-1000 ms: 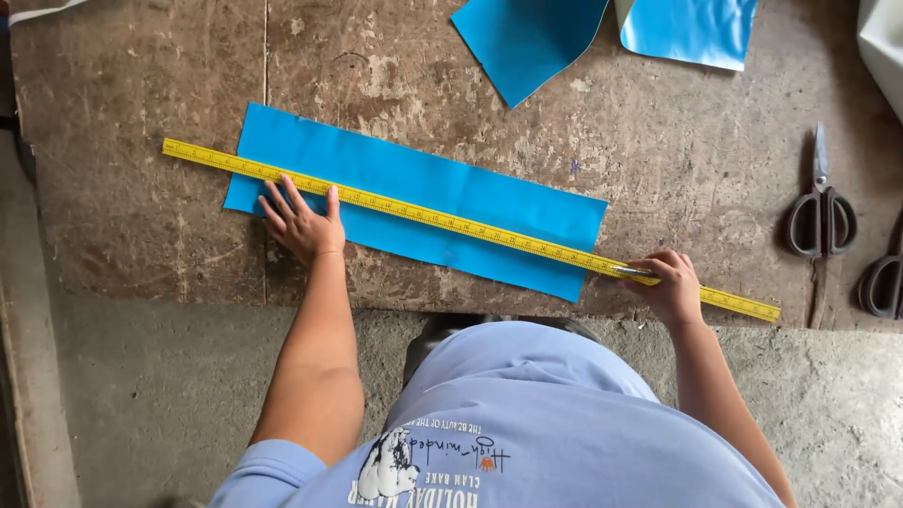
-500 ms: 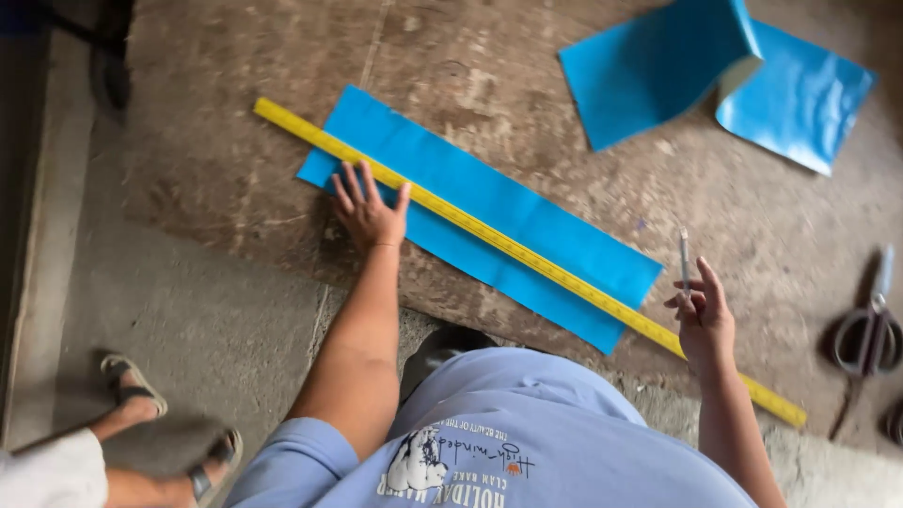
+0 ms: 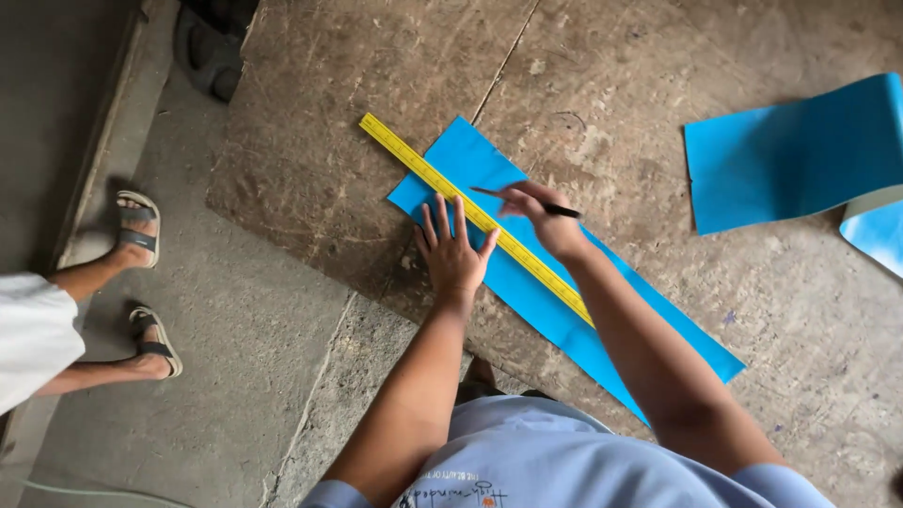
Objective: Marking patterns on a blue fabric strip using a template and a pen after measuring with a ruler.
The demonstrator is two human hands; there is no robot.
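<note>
Worn wooden board [image 3: 658, 122] over concrete floor, scuffed. Blue strip [image 3: 564, 292] lies flat, long axis running 10 o'clock to 4 o'clock; yellow ruler [image 3: 442, 183] lies along it on the same line. Left hand [image 3: 454, 252] pressed flat, fingers spread, on the strip at the ruler's near edge. Right hand [image 3: 546, 218] just past the ruler, fingers pinched on a dark pen [image 3: 527, 201], tip pointing 9 o'clock over the ruler. Second blue sheet [image 3: 790, 155] at 2 o'clock, well apart. Another person's sandalled feet [image 3: 141, 273] at 9 o'clock
</note>
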